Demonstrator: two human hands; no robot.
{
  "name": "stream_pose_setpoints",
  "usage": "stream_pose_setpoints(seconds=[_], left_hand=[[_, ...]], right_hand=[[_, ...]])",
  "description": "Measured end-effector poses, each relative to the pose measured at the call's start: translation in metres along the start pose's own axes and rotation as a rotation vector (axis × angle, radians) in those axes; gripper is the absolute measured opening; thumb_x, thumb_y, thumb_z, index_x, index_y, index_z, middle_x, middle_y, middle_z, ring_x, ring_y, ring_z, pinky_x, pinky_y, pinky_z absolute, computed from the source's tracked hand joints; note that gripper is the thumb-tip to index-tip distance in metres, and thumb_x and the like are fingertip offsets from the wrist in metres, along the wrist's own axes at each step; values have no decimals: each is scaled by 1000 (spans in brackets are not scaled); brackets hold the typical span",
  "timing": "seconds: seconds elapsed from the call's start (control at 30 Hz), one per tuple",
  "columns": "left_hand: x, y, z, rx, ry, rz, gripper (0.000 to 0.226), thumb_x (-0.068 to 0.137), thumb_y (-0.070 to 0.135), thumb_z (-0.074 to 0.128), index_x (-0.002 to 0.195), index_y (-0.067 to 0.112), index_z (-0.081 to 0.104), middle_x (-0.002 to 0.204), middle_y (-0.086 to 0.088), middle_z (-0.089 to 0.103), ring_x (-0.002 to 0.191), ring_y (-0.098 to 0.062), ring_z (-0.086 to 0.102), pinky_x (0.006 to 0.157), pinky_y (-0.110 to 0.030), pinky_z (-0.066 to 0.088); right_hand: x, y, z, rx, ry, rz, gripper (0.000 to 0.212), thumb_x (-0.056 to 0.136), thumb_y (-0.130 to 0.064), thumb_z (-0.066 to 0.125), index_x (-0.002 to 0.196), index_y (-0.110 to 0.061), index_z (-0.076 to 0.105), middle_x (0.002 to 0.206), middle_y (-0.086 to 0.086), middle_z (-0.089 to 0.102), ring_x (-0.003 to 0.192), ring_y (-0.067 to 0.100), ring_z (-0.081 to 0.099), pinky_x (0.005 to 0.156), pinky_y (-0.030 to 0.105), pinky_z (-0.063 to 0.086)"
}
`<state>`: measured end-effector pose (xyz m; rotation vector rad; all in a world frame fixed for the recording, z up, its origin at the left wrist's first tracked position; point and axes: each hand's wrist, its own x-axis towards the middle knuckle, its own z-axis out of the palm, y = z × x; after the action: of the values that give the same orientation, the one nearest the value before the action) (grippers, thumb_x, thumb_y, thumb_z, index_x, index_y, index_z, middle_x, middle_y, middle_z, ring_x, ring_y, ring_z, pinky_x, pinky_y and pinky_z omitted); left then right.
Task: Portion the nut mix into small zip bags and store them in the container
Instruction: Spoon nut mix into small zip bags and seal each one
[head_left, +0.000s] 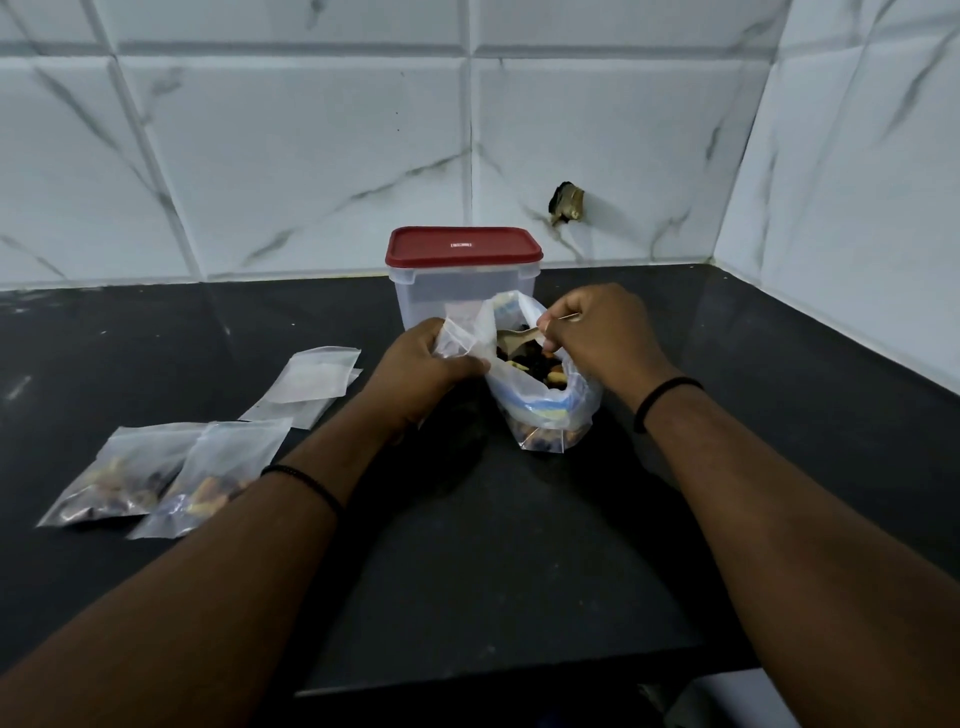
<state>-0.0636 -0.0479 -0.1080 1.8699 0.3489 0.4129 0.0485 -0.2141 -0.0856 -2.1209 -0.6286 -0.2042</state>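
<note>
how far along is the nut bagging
Done: two filled bags lie at the left. In hand: the left hand holds a small bag open while the right hand spoons from the nut bag. Left: empty bags to fill; the container is still lidded.

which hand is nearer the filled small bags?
Left. The left hand holds an empty small bag just right of and beyond the filled small bags at the counter's left. The right hand is farther right, holding a spoon in the big nut bag.
</note>
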Motion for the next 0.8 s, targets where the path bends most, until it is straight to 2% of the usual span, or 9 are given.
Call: stream_pose_setpoints(seconds=[0.1,0.17,0.23,0.33,0.43,0.53,0.6,0.7,0.8], left_hand=[[1,1,0,-22,-13,-27,45,86,16,74,129,18,59,122,0,67,109,-18,64,95,-37,53],[1,0,0,-46,-22,-30,46,86,15,73,129,19,58,122,0,66,108,-17,64,89,-32,54],[0,0,0,-66,-26,-29,46,86,13,73,129,19,57,121,0,66,108,-17,64,87,-30,53],[-1,1,-1,-80,-32,-25,47,87,12,71,131,18,56,122,0,65,109,-17,63,87,-29,53],[-3,1,-2,-95,-63,-22,44,89,10,69,131,19,57,120,0,67,107,-16,65,78,-23,52],[-4,0,-2,-138,-78,-24,42,89,7,68,128,18,60,115,0,71,103,-16,68,76,-22,54],[-4,0,-2,-161,-58,-24,42,88,7,68,128,18,60,115,0,71,103,-15,68,77,-22,55],[-1,-2,-2,-168,-37,-26,45,87,9,70,130,19,59,119,-1,69,108,-18,66,92,-33,55],[0,-3,-3,-155,-29,-27,46,87,10,71,130,20,60,120,-1,69,110,-18,66,100,-41,53]], right_hand=[[0,-3,-4,74,-54,101,12,85,-13,67,78,-15,76,63,-5,73,68,6,71,67,19,52],[-2,-5,-4,184,-75,176,11,81,-7,66,75,-10,75,63,0,74,70,13,72,71,24,55],[-4,-8,-4,283,-80,250,9,83,-4,66,78,-5,74,66,6,73,60,12,69,59,22,53],[-10,-17,-8,394,-90,343,11,88,1,62,93,6,70,81,18,72,31,0,49,34,12,34],[-15,-22,-12,516,-109,401,19,93,5,56,108,16,63,92,27,68,23,0,40,28,10,28],[-12,-19,-9,539,-119,442,23,93,2,57,111,16,62,95,27,71,23,2,38,29,13,26],[-7,-13,-8,555,-119,490,24,92,-1,58,109,14,64,87,20,74,26,3,34,32,14,23],[-3,-7,-11,589,-102,549,23,92,-4,57,106,10,67,61,8,71,36,7,27,30,16,20],[-3,-6,-13,586,-70,553,20,92,-5,55,101,7,68,53,4,67,40,8,28,30,15,20]])
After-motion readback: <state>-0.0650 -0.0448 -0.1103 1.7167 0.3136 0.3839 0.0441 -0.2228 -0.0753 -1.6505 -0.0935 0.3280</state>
